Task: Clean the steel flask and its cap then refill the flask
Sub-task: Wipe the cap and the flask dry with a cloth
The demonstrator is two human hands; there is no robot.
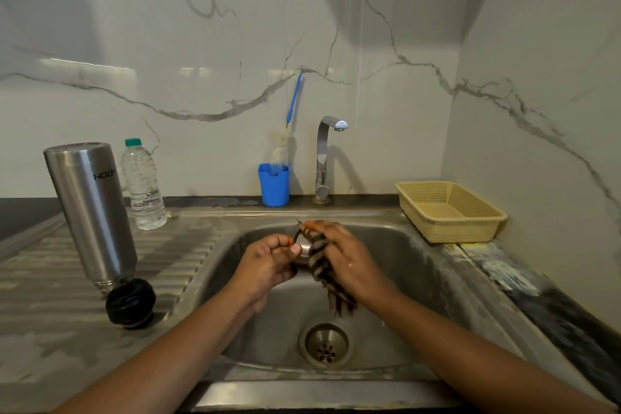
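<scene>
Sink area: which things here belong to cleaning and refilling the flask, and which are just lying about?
For the job: steel flask, black cap, bottle brush, tap, water bottle, sink; probably also the dark striped piece gripped by left hand and right hand, though I can't identify it.
Lying about: yellow basket, blue cup holding the brush.

left hand [268, 264]: fingers [284, 242] pinching brush [319, 267] | right hand [347, 257]: gripping it

one steel flask [90, 212]; one black cap [131, 303]; one clear water bottle [142, 185]; one blue cup [274, 186] holding one white brush [285, 144]; one tap [323, 158]; one sink [420, 272] with one drain [326, 344]; one tan basket [465, 228]; one dark striped scrubber [321, 265]; two grips, the left grip [268, 265] and the right grip [346, 255]
</scene>
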